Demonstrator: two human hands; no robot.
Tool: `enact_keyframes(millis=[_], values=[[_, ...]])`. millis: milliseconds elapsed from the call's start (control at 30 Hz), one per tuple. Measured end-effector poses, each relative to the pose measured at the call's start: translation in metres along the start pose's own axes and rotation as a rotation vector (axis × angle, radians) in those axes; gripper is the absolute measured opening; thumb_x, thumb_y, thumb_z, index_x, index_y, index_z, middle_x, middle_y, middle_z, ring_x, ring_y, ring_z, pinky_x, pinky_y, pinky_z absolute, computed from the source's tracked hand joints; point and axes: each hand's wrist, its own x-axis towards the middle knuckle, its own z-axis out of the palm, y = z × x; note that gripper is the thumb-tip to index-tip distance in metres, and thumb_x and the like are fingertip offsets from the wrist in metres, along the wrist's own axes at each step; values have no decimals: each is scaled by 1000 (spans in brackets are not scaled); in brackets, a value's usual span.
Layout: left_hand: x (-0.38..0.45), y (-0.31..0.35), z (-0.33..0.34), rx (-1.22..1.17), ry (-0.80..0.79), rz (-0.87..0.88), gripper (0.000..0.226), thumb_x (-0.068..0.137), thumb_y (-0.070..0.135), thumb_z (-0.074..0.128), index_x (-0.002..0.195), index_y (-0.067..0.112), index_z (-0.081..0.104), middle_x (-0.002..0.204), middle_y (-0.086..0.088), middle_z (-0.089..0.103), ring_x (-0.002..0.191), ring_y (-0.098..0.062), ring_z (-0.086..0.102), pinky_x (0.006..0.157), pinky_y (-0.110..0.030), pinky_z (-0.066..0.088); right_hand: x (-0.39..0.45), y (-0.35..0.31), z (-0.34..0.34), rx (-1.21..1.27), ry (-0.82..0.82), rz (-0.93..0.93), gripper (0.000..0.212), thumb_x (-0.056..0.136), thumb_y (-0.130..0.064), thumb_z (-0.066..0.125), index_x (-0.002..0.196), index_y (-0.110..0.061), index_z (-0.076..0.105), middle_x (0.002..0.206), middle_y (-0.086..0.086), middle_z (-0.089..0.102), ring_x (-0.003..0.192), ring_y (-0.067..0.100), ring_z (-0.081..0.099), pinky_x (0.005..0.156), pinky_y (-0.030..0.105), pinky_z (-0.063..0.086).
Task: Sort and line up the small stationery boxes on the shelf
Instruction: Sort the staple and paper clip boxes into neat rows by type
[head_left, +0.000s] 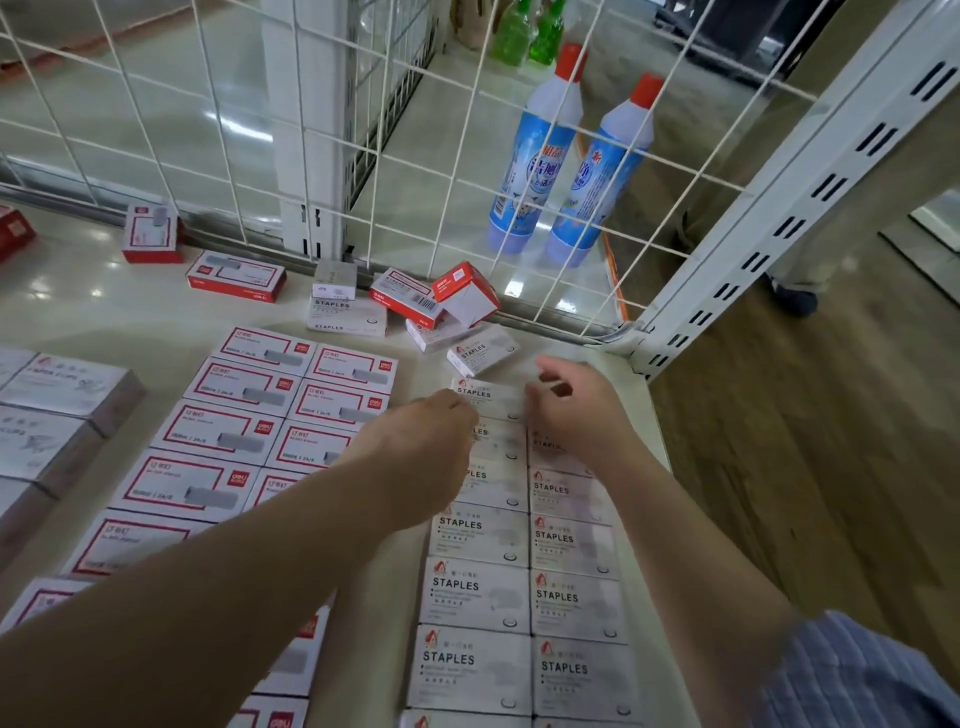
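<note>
At 9 o'clock, far left edge: grey paper-clip boxes (62, 384) stacked, at least three visible, more cut off by the frame.

Next right, red-framed staple boxes (244, 387) already laid flat in two columns. I count about ten with a face showing; the forearms hide the lower ones, so no firm total.

At 11 o'clock, loose strays by the wire mesh (218, 104): one red box standing on edge (151, 234), one lying flat (236, 275).

At 12 o'clock, unsorted pile (415, 306): roughly seven boxes, red and white mixed, some tilted on each other. One more white one (480, 353) lies askew just past the grid.

Centre: left hand (431, 447), fingers curled onto the left side of the top white STAPLES box (485, 397). Right hand (576, 400) on that box's right side, fingers bent at its edge. Both appear to pinch it, but blur blocks a sure read.

Step in hand, my read: seating this box at the far end of the left white column. White STAPLES grid (524, 597) is two columns; about thirteen visible.

Next: square it flush, let go, take the askew box for the right column, one short.

At 1 o'clock behind the mesh: two blue bottles (566, 171).
</note>
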Motion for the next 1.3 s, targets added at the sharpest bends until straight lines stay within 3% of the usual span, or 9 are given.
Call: enact_keyframes(millis=[200, 333, 500, 600, 667, 833, 1067, 1200, 1300], values=[[-3, -1, -5, -5, -3, 39, 37, 99, 29, 33, 131, 17, 48, 138, 2, 42, 119, -16, 48, 99, -32, 42, 23, -10, 5, -73, -47, -110, 43, 83, -29, 44, 122, -21, 60, 110, 4, 62, 95, 18, 57, 74, 21, 37], [-1, -3, -9, -23, -20, 45, 38, 98, 35, 35, 125, 17, 54, 130, 2, 48, 112, -13, 51, 94, -30, 45, 36, -12, -2, -115, -45, -121, 44, 90, -11, 55, 132, -20, 51, 132, 5, 54, 121, 21, 48, 98, 27, 35], [7, -5, -12, 15, -14, 38, 40, 97, 38, 35, 127, 18, 51, 126, 1, 50, 110, -15, 52, 91, -31, 46, 43, -20, -5, -104, -175, -175, 49, 88, -11, 60, 134, -17, 48, 135, 8, 49, 124, 22, 45, 107, 33, 32], [9, -3, -13, 62, -24, 53, 41, 98, 38, 34, 131, 19, 48, 126, 0, 48, 110, -14, 51, 91, -31, 46, 42, -26, -7, -76, -284, -225, 40, 88, -7, 58, 127, -12, 55, 114, -4, 55, 107, 9, 49, 90, 15, 34], [10, -2, -12, 88, -32, 59, 41, 98, 38, 33, 131, 18, 48, 125, 0, 46, 109, -14, 50, 91, -30, 46, 44, -27, -6, -97, -299, -243, 38, 88, -5, 55, 125, -15, 57, 110, -8, 56, 102, 6, 49, 79, 14, 34], [8, -2, -10, 97, -33, 58, 42, 98, 38, 34, 132, 17, 46, 129, -1, 43, 113, -14, 48, 94, -33, 46, 52, -16, -4, -136, -256, -233, 35, 86, -8, 61, 119, -20, 61, 115, 0, 65, 104, 16, 59, 93, 37, 46], [3, -1, -7, 65, -3, 40, 42, 98, 38, 34, 133, 18, 44, 133, 2, 40, 115, -14, 48, 90, -29, 45, 43, -4, -11, -165, -140, -118, 19, 87, -19, 63, 103, -10, 66, 101, 7, 68, 97, 23, 60, 73, 24, 42], [-1, 1, -9, -27, 9, 0, 41, 97, 35, 38, 134, 18, 43, 136, 3, 41, 119, -15, 45, 98, -33, 43, 34, 5, -19, -106, -43, -7, 20, 87, -20, 62, 98, -2, 63, 100, 14, 66, 95, 31, 60, 85, 42, 48], [-2, 4, -12, -83, 51, -34, 42, 97, 32, 39, 138, 21, 38, 139, 2, 40, 126, -16, 39, 105, -35, 36, 24, 6, -25, -32, 34, 22, 16, 85, -20, 66, 86, -5, 59, 82, 4, 60, 76, 19, 54, 63, 29, 43]])
